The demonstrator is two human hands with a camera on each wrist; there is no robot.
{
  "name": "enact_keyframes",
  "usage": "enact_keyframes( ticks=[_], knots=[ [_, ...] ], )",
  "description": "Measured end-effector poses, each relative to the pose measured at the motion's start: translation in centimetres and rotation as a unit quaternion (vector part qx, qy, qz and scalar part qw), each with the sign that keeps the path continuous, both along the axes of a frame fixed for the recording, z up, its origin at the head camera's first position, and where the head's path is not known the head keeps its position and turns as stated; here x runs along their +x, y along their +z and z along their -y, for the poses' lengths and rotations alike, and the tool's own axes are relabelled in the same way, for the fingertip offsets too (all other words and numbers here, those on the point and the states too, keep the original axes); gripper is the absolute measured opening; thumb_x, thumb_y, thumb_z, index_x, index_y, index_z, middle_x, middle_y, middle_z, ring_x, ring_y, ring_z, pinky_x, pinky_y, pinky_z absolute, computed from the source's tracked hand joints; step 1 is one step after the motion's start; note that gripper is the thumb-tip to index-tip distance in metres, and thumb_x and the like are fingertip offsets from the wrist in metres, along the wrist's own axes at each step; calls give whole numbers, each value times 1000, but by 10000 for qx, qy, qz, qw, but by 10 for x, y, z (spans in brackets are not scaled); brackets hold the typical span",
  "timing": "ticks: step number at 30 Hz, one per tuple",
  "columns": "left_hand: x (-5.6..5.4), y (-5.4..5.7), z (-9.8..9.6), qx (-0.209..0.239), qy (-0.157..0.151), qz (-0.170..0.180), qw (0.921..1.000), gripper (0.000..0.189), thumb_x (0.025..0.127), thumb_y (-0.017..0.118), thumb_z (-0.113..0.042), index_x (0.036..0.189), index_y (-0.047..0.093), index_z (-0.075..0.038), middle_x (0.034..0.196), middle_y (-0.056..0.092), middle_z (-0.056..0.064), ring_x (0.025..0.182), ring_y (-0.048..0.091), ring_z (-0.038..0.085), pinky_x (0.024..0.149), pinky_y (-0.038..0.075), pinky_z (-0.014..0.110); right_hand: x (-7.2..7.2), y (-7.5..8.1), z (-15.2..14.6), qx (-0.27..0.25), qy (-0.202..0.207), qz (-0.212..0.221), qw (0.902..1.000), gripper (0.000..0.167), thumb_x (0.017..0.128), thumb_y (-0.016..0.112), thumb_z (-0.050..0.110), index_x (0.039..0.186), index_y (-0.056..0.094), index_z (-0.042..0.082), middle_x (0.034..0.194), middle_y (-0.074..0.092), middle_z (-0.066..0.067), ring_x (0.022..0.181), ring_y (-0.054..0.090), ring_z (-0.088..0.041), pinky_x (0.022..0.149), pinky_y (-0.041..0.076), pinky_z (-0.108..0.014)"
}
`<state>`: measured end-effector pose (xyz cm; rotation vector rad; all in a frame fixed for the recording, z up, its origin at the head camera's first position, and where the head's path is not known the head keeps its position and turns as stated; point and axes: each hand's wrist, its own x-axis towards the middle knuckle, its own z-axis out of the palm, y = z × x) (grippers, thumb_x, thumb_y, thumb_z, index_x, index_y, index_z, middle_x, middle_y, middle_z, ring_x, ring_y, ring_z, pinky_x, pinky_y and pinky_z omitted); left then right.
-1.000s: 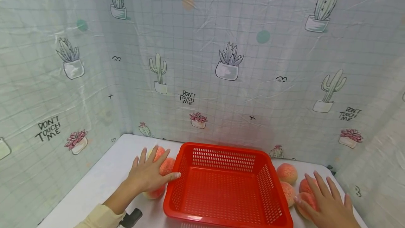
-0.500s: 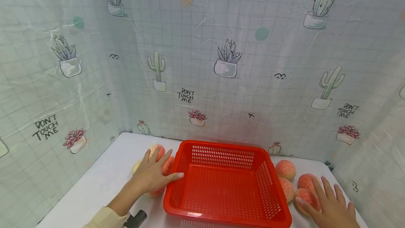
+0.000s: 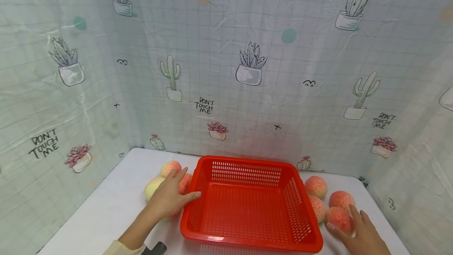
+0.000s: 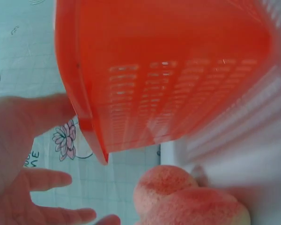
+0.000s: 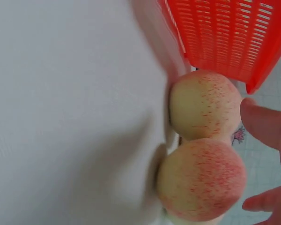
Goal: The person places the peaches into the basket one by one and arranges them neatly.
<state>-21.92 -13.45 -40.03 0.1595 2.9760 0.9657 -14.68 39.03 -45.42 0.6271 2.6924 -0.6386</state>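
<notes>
A red plastic basket (image 3: pixel 244 211) with slotted sides stands on the white table. My left hand (image 3: pixel 166 200) hovers over the peaches to its left, fingers spread and thumb reaching across the basket's left rim. Around that hand are a pale yellow peach (image 3: pixel 153 187) and a pink-and-yellow peach (image 3: pixel 170 167); others are partly hidden beneath it. In the left wrist view, the fingers hold nothing. Right of the basket, my right hand (image 3: pixel 364 233) is beside the nearest red peach (image 3: pixel 339 219), thumb and fingers apart on either side of it.
Several peaches lie close to the basket's right side, including a back one (image 3: pixel 316 187) and one at the wall (image 3: pixel 317 208). A cactus-print curtain (image 3: pixel 247 109) encloses the table (image 3: pixel 102 207) at the back and sides. A dark object (image 3: pixel 155 249) shows by the left wrist.
My right hand has lowered and drawn in, its fingers now less spread beside the near peach. The left hand's fingers have drawn closer together, uncovering the pale yellow peach.
</notes>
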Motion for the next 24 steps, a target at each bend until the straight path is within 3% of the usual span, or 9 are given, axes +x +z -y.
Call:
enact_keyframes(
  ticks=[5,9,15,20,24],
  knots=[
    [2,-2,1,510,247,-15,9984,90,83,87,-42,153,48,0,153,54,26,136,56,47,104,51,67,-1,-5,0,-270,-392,-182,9987,153,64,66,94,157,12,-15,152,22,-47,128,38,-65,93,51,-74],
    [0,-6,0,1006,392,76,9941,85,83,88,-34,148,52,6,145,62,26,126,66,41,102,57,57,-3,-9,2,-472,-769,-374,9952,146,68,73,85,158,13,-14,153,28,-45,125,44,-61,92,52,-73],
    [-5,-11,-2,2325,274,487,9710,73,84,87,-19,144,56,9,140,65,27,126,68,40,100,60,46,-4,-15,11,-454,-1348,-645,9877,130,76,84,63,160,17,-10,150,39,-42,116,52,-54,94,52,-72],
    [-8,-15,-2,2676,416,708,9600,64,84,86,-15,140,61,6,136,68,24,126,68,39,102,59,48,-7,-19,16,-559,-1617,-783,9821,123,78,87,54,161,19,-6,151,41,-39,117,52,-54,95,50,-74],
    [-8,-18,-1,3124,476,862,9448,56,85,84,-8,135,64,6,131,71,24,117,73,35,95,63,46,-8,-20,18,-471,-1559,-863,9829,119,78,88,51,160,23,-7,148,44,-39,115,54,-52,94,51,-72]
  ],
)
